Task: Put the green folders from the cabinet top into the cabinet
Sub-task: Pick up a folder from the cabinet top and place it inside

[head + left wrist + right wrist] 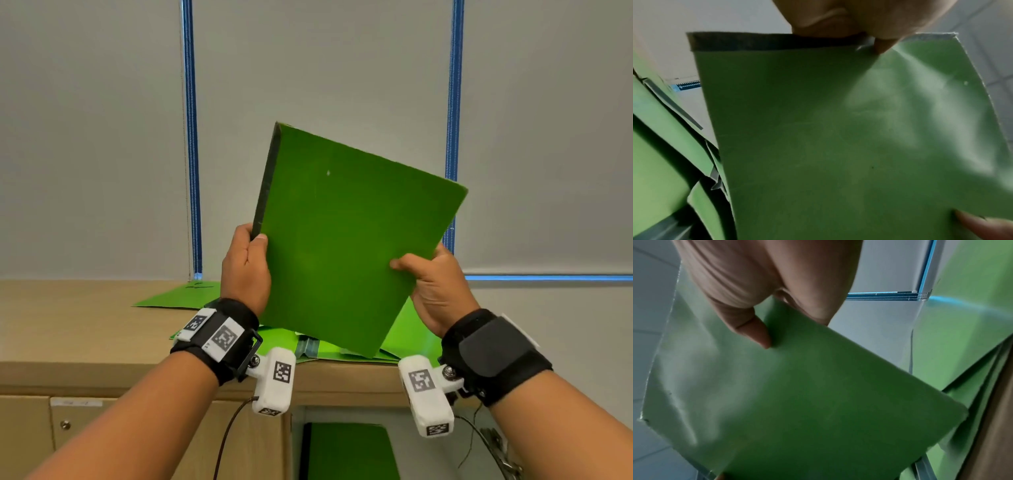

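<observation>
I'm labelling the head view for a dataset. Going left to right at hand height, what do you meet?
left hand → green folder held up by both hands → right hand

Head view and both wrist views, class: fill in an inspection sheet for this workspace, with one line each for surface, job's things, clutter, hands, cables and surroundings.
Surface: wooden cabinet top, with green folders lying on it.
Job's things: one green folder held up, tilted, above the loose folders on the cabinet top; another green sheet shows in the open compartment below.
Clutter: nothing seen.
Hands: left hand grips the folder's dark spine edge; right hand pinches the opposite edge, thumb on the front.
Cables: thin wires hang from the wrist cameras.
Surroundings: pale roller blinds with blue side strips behind; a closed cabinet door on the left.
</observation>
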Action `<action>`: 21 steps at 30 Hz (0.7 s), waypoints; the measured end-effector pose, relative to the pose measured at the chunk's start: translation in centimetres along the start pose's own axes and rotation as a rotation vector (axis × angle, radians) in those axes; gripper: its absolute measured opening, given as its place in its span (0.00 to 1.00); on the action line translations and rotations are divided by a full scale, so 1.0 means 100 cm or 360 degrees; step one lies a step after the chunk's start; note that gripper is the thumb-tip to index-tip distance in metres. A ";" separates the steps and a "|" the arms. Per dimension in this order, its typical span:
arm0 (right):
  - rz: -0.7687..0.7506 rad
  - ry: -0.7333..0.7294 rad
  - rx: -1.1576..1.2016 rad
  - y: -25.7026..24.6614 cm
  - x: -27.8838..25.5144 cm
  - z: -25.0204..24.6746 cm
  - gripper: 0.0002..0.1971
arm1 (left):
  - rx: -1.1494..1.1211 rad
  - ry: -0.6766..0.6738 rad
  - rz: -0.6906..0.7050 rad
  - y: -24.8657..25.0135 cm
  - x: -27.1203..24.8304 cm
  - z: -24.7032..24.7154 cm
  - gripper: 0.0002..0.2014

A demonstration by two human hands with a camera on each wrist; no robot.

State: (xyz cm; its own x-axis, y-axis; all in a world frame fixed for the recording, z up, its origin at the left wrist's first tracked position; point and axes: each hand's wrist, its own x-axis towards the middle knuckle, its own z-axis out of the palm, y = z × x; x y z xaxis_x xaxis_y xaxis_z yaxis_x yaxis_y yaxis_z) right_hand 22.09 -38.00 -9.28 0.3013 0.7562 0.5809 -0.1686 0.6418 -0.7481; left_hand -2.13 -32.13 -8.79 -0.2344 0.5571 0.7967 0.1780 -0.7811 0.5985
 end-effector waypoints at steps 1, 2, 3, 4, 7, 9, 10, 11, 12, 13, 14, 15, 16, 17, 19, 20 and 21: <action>-0.0079 0.0041 -0.0019 -0.003 0.001 0.000 0.28 | -0.0009 0.0046 0.0015 0.001 -0.002 -0.001 0.11; -0.0141 0.0099 -0.0038 -0.005 0.003 -0.001 0.31 | -0.0020 0.0094 0.0026 0.003 -0.004 -0.001 0.09; -0.0178 0.0145 -0.0062 -0.006 0.005 -0.003 0.34 | -0.0035 0.0128 0.0030 0.004 -0.005 -0.002 0.07; -0.0184 0.0157 -0.0090 -0.008 0.006 -0.004 0.36 | -0.0048 0.0142 0.0026 0.006 -0.007 -0.002 0.05; -0.0098 0.0038 -0.0089 -0.012 0.001 -0.008 0.21 | -0.0056 0.0116 -0.0034 0.008 -0.016 0.000 0.06; -0.0028 -0.0024 -0.0098 -0.011 -0.009 -0.008 0.13 | -0.0078 0.0093 -0.0140 0.003 -0.026 0.002 0.09; 0.0002 -0.0023 -0.0115 -0.009 -0.014 -0.009 0.12 | -0.0105 0.0098 -0.0211 -0.003 -0.032 0.004 0.10; 0.0038 -0.0013 -0.0140 -0.004 -0.020 -0.011 0.12 | -0.0131 0.0108 -0.0285 -0.008 -0.041 0.004 0.10; 0.0077 0.0001 -0.0161 0.002 -0.026 -0.014 0.13 | -0.0133 0.0115 -0.0343 -0.015 -0.050 0.004 0.10; 0.0117 0.0008 -0.0162 0.009 -0.030 -0.016 0.12 | -0.0114 0.0112 -0.0379 -0.020 -0.058 0.003 0.10; 0.0165 0.0006 -0.0166 0.017 -0.036 -0.020 0.10 | -0.0087 0.0097 -0.0415 -0.027 -0.069 0.003 0.11; 0.0215 0.0006 -0.0172 0.025 -0.043 -0.023 0.09 | -0.0065 0.0083 -0.0449 -0.033 -0.080 0.003 0.12; 0.0266 0.0016 -0.0172 0.034 -0.050 -0.028 0.09 | -0.0053 0.0074 -0.0486 -0.039 -0.091 0.002 0.13; 0.0316 0.0027 -0.0164 0.043 -0.058 -0.033 0.10 | -0.0041 0.0067 -0.0533 -0.046 -0.102 0.001 0.14; 0.0405 0.0055 -0.0193 0.060 -0.070 -0.043 0.09 | -0.0009 0.0040 -0.0621 -0.060 -0.123 0.001 0.13; 0.0455 0.0072 -0.0226 0.072 -0.078 -0.049 0.11 | 0.0020 0.0019 -0.0672 -0.068 -0.137 0.000 0.12; 0.0493 0.0092 -0.0254 0.083 -0.083 -0.056 0.12 | 0.0047 0.0001 -0.0704 -0.073 -0.148 0.000 0.12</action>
State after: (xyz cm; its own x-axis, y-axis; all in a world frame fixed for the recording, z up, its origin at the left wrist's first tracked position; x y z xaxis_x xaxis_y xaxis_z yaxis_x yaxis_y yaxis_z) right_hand 23.43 -39.64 -22.12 0.3122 0.9005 0.3028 -0.1130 0.3517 -0.9293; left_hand -0.01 -34.66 -24.93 -0.2949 0.8357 0.4634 0.0874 -0.4593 0.8840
